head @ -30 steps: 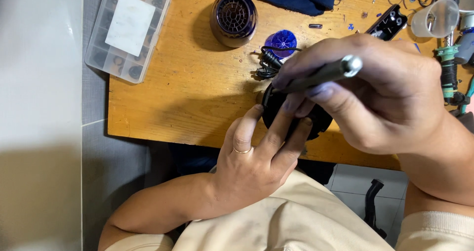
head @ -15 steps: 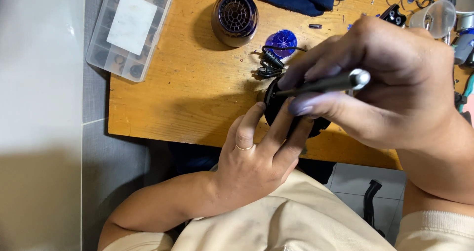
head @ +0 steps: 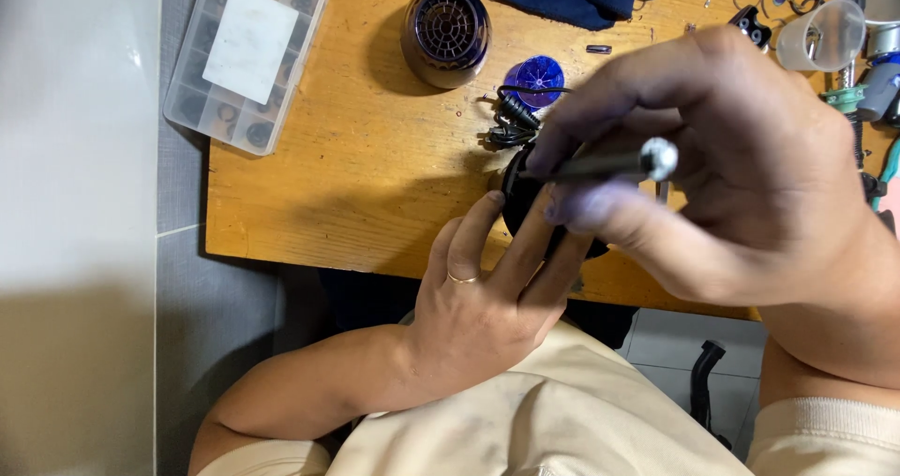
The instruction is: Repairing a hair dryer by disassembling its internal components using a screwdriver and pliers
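Under the fingers of the left hand (head: 478,312), at the near edge of the wooden table (head: 366,185), lies a round black part (head: 521,195); the hand presses on it with fingers spread and does not close around it, so it is a flat hold, with a ring visible on one finger. Just above this part the right hand (head: 741,171) pinches a thin dark tool with a silver cap (head: 609,164), a screwdriver as I judge; thumb and fingers are closed firmly on its shaft, and the tip points toward the black part, but the tip itself is hidden by the fingers. To do this work well, I think the tool should stay straight in line with the point it meets, the left fingers should keep the part from turning, and the pressure should be light so the tip does not slip onto the fingers beside it. The right wrist is bent and raised over the table, the forearm comes in from the right; the left forearm comes up from the body, palm down. Beyond the grip lie a coiled black cable (head: 511,120) and a small blue disc (head: 539,71); further away stands a dark hair dryer body (head: 447,28), and far to the left a clear plastic box with compartments (head: 246,54).
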